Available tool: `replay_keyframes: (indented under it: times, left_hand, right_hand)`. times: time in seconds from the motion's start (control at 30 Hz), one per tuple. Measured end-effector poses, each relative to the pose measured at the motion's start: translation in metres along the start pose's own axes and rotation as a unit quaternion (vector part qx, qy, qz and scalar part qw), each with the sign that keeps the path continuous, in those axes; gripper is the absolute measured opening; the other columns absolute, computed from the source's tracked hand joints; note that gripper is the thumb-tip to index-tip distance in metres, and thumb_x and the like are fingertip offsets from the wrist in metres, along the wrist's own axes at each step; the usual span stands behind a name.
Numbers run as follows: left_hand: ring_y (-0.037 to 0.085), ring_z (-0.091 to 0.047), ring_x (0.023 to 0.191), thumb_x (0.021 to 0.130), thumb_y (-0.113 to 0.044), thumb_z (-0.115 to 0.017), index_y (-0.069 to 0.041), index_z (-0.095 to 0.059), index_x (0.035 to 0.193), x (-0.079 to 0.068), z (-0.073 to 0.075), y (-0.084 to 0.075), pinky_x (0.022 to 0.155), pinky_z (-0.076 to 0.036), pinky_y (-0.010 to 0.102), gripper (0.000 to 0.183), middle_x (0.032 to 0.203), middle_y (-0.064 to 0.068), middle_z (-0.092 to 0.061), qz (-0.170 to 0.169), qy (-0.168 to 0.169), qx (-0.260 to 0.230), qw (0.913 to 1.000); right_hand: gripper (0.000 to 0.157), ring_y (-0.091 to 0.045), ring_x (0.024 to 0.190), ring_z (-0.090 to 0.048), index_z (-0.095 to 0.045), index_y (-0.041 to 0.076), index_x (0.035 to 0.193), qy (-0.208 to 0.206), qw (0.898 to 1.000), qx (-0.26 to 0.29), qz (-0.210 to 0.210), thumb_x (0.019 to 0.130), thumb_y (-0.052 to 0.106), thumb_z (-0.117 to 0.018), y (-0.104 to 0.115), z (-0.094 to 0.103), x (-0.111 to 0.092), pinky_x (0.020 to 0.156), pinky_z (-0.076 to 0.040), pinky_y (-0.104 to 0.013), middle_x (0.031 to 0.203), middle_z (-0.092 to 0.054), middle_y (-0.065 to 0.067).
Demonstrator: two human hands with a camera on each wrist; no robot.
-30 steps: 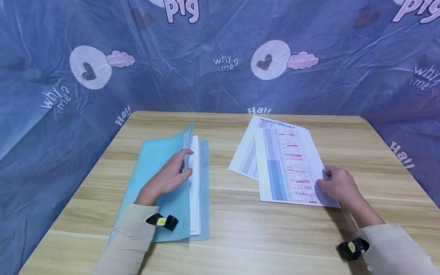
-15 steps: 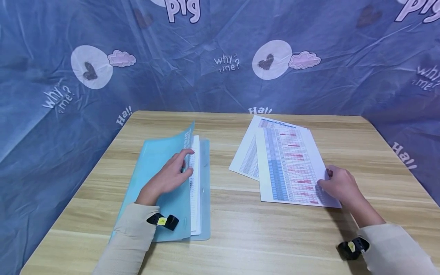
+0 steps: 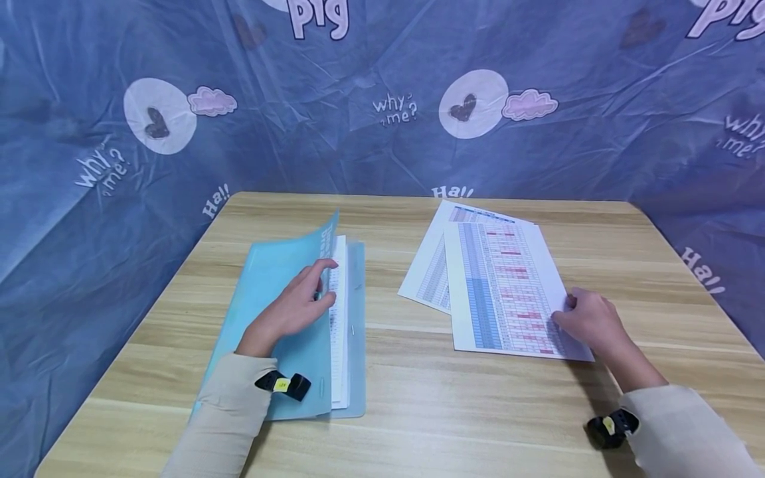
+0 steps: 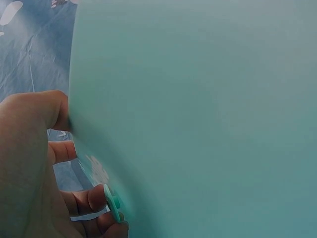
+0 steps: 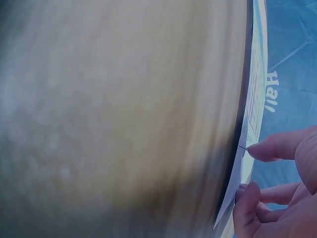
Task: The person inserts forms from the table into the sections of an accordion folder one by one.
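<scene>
At nine o'clock from the middle of the wooden table [image 3: 412, 425], the blue folder [image 3: 269, 272] lies ajar, its cover [image 3: 287, 249] bowed up at the free edge, white pages [image 3: 339, 358] showing on its three o'clock side. The person's left hand [image 3: 287, 309] grips that edge, fingertips against a round green fastener [image 4: 113, 202]. Between two and three o'clock, the front sheet [image 3: 502, 292] lies partly over the rear sheet [image 3: 421, 279], and the right hand [image 3: 592, 322] pinches its edge at the sheet's own four o'clock. The hands are well apart. The likeliest trouble, I judge, is drag: if the front sheet were drawn toward nine o'clock, friction could pull the rear sheet along or skew it. Held by one edge only, the front sheet may droop at its far eleven o'clock corner, and too firm a pinch might crease it. On the folder's side, a slackened left grip could let the cover drop over the pages and block the way in; too hard a pull may bend it. Whether the pages are bound I cannot tell; if loose, a bump might fan them out.
</scene>
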State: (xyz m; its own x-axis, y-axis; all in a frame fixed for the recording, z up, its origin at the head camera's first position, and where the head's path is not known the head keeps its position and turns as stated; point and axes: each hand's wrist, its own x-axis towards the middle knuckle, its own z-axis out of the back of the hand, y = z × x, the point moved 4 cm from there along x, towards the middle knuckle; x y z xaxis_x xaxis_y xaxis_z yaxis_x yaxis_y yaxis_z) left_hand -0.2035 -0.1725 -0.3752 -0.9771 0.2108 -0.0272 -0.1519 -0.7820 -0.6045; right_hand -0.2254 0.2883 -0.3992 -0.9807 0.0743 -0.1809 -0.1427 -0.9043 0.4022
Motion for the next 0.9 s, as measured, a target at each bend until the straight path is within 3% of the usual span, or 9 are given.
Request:
replay_keyframes:
  times: [0.13,0.37,0.57,0.8,0.9]
  left_hand:
    - [0.022,-0.045,0.088,0.091,-0.027,-0.048,-0.022,-0.033,0.139,-0.0003,0.0000,-0.0003,0.063,-0.038,0.034,0.050,0.100,0.007,-0.046,0.001,0.002,0.000,1.0000]
    - [0.022,-0.045,0.088,0.091,-0.028,-0.048,-0.022,-0.033,0.139,-0.0007,0.0003,-0.0001,0.063,-0.038,0.034,0.051,0.100,0.007,-0.046,0.003,0.003,0.002,1.0000]
    - [0.022,-0.046,0.088,0.091,-0.026,-0.048,-0.021,-0.033,0.139,0.0001,-0.0007,0.0003,0.063,-0.038,0.034,0.051,0.100,0.007,-0.046,0.000,0.001,0.001,1.0000]
    - [0.022,-0.045,0.088,0.091,-0.027,-0.048,-0.021,-0.033,0.140,0.0010,-0.0011,0.0012,0.063,-0.038,0.034,0.051,0.100,0.006,-0.046,-0.001,0.001,0.003,1.0000]
    - [0.022,-0.045,0.088,0.091,-0.027,-0.048,-0.022,-0.033,0.139,0.0008,-0.0013,0.0014,0.063,-0.038,0.034,0.051,0.100,0.007,-0.046,0.000,0.000,0.005,1.0000]
  right_hand:
    - [0.047,-0.037,0.084,-0.047,-0.050,-0.016,0.111,0.003,1.000,-0.001,-0.002,0.077,0.014,-0.062,-0.0003,-0.0007,0.0003,0.072,-0.042,-0.046,0.092,-0.052,-0.025]
    - [0.063,-0.044,0.097,-0.048,-0.040,-0.021,0.125,0.016,1.000,-0.003,-0.013,0.078,0.015,-0.062,-0.0006,-0.0012,0.0022,0.081,-0.042,-0.053,0.117,-0.044,-0.042]
    - [0.057,-0.042,0.091,-0.049,-0.044,-0.020,0.118,0.015,1.000,-0.004,-0.013,0.077,0.015,-0.061,-0.0003,0.0009,0.0027,0.075,-0.044,-0.049,0.110,-0.048,-0.039]
    - [0.039,-0.037,0.081,-0.049,-0.051,-0.014,0.100,0.003,1.000,-0.009,0.004,0.077,0.016,-0.061,0.0012,0.0032,0.0031,0.066,-0.042,-0.042,0.090,-0.053,-0.028]
    - [0.045,-0.038,0.084,-0.050,-0.050,-0.016,0.107,0.004,1.000,-0.004,0.003,0.077,0.016,-0.061,0.0006,0.0024,0.0030,0.069,-0.043,-0.044,0.095,-0.053,-0.031]
